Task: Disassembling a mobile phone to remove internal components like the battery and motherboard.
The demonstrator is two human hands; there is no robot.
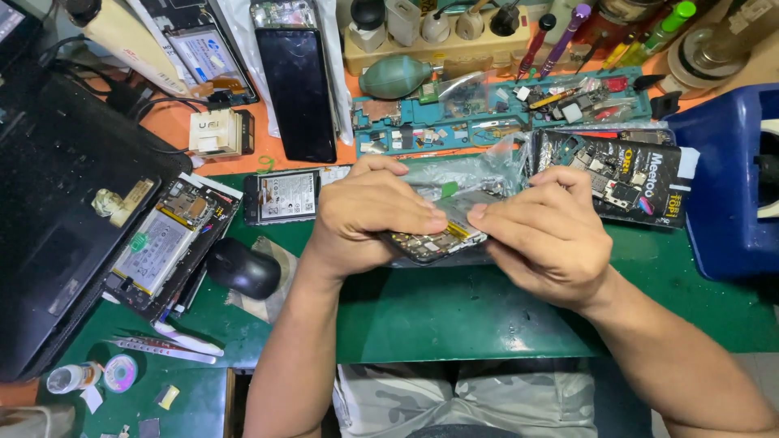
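From the head camera, you have the opened phone (434, 239) already stripped of its back, its board and battery bare; no cover or fresh part is going on yet, so I judge the work mid-way. Your left hand (369, 215) clamps its left end, thumb on top. Your right hand (544, 235) pinches the right edge at its 9 o'clock. The phone sits between both hands, lifted above the green mat (454, 316). A black mouse (242, 268) lies at 9 o'clock of your left hand.

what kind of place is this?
Likely a phone repair bench: both hands hold an opened phone, another opened phone lies to the left, tweezers and screwdrivers nearby.
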